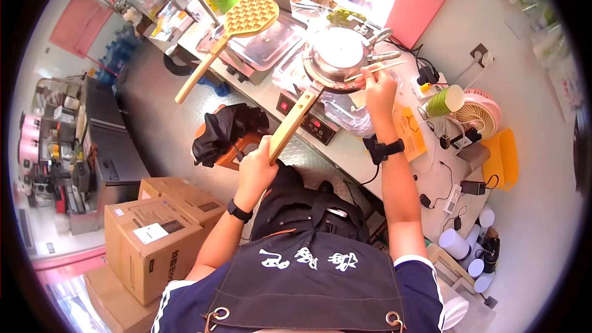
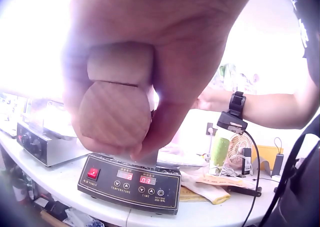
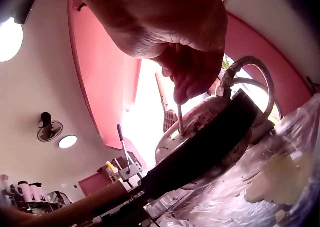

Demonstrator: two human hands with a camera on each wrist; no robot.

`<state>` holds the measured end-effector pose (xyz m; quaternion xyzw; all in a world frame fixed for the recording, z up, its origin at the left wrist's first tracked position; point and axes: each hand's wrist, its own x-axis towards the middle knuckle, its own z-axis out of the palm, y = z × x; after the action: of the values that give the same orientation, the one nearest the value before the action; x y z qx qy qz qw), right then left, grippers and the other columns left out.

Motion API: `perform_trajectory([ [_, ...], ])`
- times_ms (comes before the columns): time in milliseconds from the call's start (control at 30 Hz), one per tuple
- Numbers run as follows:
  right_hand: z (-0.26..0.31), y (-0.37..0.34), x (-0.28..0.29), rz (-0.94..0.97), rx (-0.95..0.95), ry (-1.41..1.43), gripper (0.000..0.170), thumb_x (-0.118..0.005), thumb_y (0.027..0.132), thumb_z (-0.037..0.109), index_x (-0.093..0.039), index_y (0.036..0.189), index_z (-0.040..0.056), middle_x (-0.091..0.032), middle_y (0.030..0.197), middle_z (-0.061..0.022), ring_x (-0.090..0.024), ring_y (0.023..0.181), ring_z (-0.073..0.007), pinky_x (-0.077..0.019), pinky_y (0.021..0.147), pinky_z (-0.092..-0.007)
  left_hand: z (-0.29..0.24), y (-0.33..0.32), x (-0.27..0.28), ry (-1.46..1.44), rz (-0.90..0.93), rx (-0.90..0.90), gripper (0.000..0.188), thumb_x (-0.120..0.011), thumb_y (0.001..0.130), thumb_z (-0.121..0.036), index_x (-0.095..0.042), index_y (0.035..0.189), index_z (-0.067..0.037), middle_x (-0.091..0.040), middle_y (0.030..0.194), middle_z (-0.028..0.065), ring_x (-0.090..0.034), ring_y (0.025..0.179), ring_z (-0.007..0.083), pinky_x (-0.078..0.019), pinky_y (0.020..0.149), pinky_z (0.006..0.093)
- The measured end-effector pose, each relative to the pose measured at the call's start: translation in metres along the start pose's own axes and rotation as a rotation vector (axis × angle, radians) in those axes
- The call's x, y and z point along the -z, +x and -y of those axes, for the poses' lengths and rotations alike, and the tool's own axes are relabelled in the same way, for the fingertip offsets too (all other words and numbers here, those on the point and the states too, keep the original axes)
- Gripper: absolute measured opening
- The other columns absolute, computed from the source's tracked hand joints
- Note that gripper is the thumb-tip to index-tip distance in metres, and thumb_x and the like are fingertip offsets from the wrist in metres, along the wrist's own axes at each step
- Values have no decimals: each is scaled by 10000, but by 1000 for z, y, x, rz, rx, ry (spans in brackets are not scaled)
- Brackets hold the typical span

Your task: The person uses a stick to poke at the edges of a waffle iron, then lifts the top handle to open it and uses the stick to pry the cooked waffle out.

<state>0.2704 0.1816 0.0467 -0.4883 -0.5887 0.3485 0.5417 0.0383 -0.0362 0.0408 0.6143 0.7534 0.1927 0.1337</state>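
Note:
My left hand (image 1: 258, 169) grips the wooden handle (image 1: 293, 124) of a round, shiny metal waffle iron (image 1: 338, 52) on the counter. Seen from the left wrist, two wooden handle ends (image 2: 116, 114) lie one against the other inside that hand. Beside the iron's right edge, my right hand (image 1: 379, 89) pinches a thin stick (image 1: 391, 65). In the right wrist view the stick (image 3: 180, 121) points down onto the tilted, stained metal iron (image 3: 200, 118). A control box (image 2: 130, 184) with lit red digits sits at the counter's front edge, below the left hand.
A golden bubble-patterned waffle mould (image 1: 253, 17) with a wooden handle extends at the left. Crumpled clear plastic (image 3: 240, 197) lies by the iron. Cables, a green-wrapped roll (image 1: 445, 102) and a pink fan (image 1: 478, 114) stand right. A black bag (image 1: 231, 129) and cardboard boxes (image 1: 154, 253) are lower left.

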Motion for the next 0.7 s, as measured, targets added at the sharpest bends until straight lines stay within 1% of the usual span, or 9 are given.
perform_trajectory([
  [33,0,3,2,3,0,-2,114,-624,949,54,-615,860,-16,-680,682,-80,-657,598,-147,-495,561,-281,0,1,0,-2,0,3,487,-686,720,-48,-518,1168,-134,-662,763,212,-660,769,440,-514,655,542],
  [100,5,4,7,-144,11,24,125,-628,945,55,-610,845,-17,-681,679,-79,-662,595,-153,-493,557,-291,1,-1,-1,-21,10,23,501,-697,712,-44,-519,1172,-133,-662,762,213,-660,770,440,-516,655,538],
  [167,10,3,6,-133,25,-7,123,-627,945,52,-611,846,-21,-679,676,-81,-657,582,-153,-495,555,-286,1,-2,0,-23,8,20,514,-705,707,-44,-517,1177,-133,-662,765,212,-661,774,439,-517,655,535],
  [233,13,5,7,-5,1,31,109,-627,943,45,-618,858,-22,-676,673,-83,-654,575,-148,-502,557,-279,1,-1,0,-29,5,4,528,-713,701,-44,-515,1182,-133,-663,769,212,-661,778,438,-518,655,532],
  [500,2,7,1,-21,-22,66,88,-617,944,28,-642,880,-28,-676,669,-92,-651,572,-139,-519,543,-271,2,0,-1,-7,23,16,560,-730,692,-50,-505,1198,-135,-667,790,211,-663,784,435,-516,661,533],
  [533,8,7,6,-127,-57,101,89,-622,941,32,-642,879,-28,-674,661,-88,-653,568,-141,-512,541,-270,2,0,-2,-6,24,21,560,-730,692,-50,-505,1198,-135,-667,790,211,-663,784,435,-516,661,533],
  [633,6,6,6,-143,-44,109,87,-623,943,40,-635,882,-22,-673,655,-83,-656,571,-140,-507,542,-273,4,-1,-3,-30,27,20,546,-718,701,-52,-507,1198,-136,-667,792,208,-664,781,432,-515,662,534],
  [667,5,2,0,-20,20,28,96,-624,946,51,-630,879,-18,-675,657,-84,-657,580,-136,-502,542,-267,4,-2,-2,-16,28,20,536,-709,706,-51,-509,1196,-136,-667,793,207,-664,781,431,-515,663,535],
  [700,5,3,-1,-8,26,7,100,-629,943,59,-629,875,-14,-680,658,-89,-661,579,-136,-505,544,-271,2,0,-3,-5,27,16,526,-700,711,-50,-511,1194,-136,-668,794,206,-665,781,430,-515,664,535],
])
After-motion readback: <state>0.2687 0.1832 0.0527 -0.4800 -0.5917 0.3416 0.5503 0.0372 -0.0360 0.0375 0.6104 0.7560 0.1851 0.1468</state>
